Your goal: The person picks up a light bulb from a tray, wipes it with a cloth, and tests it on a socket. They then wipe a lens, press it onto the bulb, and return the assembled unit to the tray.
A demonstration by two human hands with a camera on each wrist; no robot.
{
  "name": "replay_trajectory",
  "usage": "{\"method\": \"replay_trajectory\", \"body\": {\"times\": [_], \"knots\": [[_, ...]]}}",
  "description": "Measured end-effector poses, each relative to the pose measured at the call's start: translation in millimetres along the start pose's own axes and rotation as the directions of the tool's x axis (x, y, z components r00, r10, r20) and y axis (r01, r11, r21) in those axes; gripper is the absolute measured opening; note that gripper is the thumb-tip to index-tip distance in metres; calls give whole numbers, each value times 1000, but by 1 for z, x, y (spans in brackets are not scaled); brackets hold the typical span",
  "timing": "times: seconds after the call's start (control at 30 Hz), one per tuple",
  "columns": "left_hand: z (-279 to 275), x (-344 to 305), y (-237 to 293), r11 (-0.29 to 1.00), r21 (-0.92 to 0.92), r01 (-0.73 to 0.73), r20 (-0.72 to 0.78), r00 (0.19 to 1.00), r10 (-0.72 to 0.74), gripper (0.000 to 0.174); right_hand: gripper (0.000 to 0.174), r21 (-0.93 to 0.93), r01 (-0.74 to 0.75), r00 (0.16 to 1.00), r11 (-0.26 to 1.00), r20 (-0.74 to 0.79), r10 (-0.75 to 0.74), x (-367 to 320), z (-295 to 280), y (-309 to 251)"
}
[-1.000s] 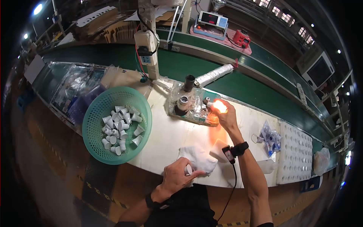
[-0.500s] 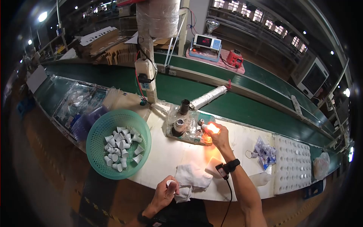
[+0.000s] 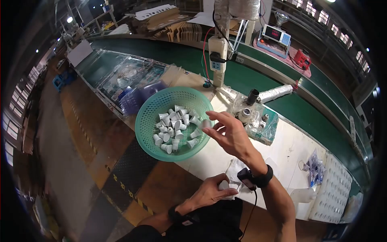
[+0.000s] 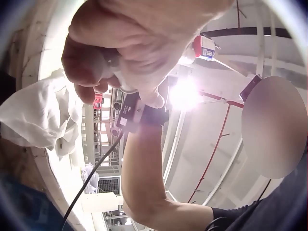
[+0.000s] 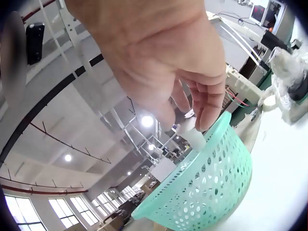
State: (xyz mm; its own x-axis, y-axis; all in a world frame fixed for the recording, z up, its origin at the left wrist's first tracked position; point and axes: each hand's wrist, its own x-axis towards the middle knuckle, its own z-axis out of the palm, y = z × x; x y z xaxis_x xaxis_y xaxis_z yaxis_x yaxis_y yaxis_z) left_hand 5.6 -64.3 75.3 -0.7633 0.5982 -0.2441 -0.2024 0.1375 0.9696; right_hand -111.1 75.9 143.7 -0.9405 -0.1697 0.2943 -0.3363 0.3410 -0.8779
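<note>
My right hand (image 3: pixel 210 122) reaches over the near rim of a green mesh basket (image 3: pixel 147 117) and pinches a small white bulb housing (image 3: pixel 206 124) at its fingertips. The right wrist view shows that housing (image 5: pixel 190 136) between thumb and fingers, just above the basket (image 5: pixel 211 183). Several similar white housings (image 3: pixel 175 129) lie in the basket. My left hand (image 3: pixel 219 188) is at the table's near edge, fingers curled round a white rounded piece (image 3: pixel 224 185) beside a white cloth (image 3: pixel 236 169). In the left wrist view the curled fingers (image 4: pixel 82 72) hide most of that piece.
A plastic-wrapped test fixture (image 3: pixel 256 119) with lamp sockets stands behind my right hand. A white foam tray with holes (image 3: pixel 330 189) lies at the far right. A green conveyor belt (image 3: pixel 290 103) runs behind the table. A post with a power strip (image 3: pixel 215 50) rises by the basket.
My right hand left the glowing lamp at the fixture and swung left to the basket with a white housing; the glow is gone. The head view shifted left. My left hand stayed by the cloth.
</note>
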Motion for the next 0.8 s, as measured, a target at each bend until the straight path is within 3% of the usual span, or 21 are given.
{"method": "replay_trajectory", "body": {"times": [0.1,0.13,0.2,0.23,0.27,0.37,0.5,0.57,0.6,0.63,0.7,0.73,0.77,0.8], "knots": [[-10,-3,-5,978,194,-74,-113,989,97,55,36,-105,103,988,989,-107,-114,-26,6,-14],[-14,-7,-1,959,284,4,-186,981,51,56,33,-130,12,998,992,-66,-20,-44,1,-22],[-21,-13,17,878,476,-45,-278,940,198,53,33,-170,-189,979,967,40,198,-90,-3,-20],[-20,-10,9,817,553,-165,-292,880,376,47,36,-60,-323,940,944,92,328,-111,-2,-22],[-20,-8,7,775,607,-175,-263,876,404,44,39,45,-461,881,886,149,450,-128,-3,-22],[-13,-3,14,661,724,-200,-159,883,441,40,43,262,-439,897,860,66,437,-159,5,-18],[-6,-9,33,904,398,-156,-66,978,198,34,41,387,-409,884,826,-57,465,-176,-6,-26],[-4,-9,26,967,14,-256,-30,966,256,34,40,401,-338,899,852,-131,418,-182,-15,-35],[-4,-12,20,942,-184,-280,-27,960,280,34,40,466,-334,895,819,-117,431,-185,-17,-41],[-14,-20,14,893,-444,-76,89,988,129,37,40,529,-327,891,783,-102,442,-189,-18,-46],[-11,-22,-1,797,-604,-19,144,981,132,39,45,664,-303,899,684,-38,435,-192,-15,-54],[-11,-22,-6,737,-676,13,166,977,134,41,45,664,-274,919,696,-32,392,-193,-12,-53],[-13,-23,-7,734,-668,124,230,972,45,47,44,687,-261,917,678,-42,396,-193,-8,-53],[-8,-23,-3,708,-695,125,206,978,29,49,44,707,-248,915,662,-53,399,-193,-4,-53]]}}
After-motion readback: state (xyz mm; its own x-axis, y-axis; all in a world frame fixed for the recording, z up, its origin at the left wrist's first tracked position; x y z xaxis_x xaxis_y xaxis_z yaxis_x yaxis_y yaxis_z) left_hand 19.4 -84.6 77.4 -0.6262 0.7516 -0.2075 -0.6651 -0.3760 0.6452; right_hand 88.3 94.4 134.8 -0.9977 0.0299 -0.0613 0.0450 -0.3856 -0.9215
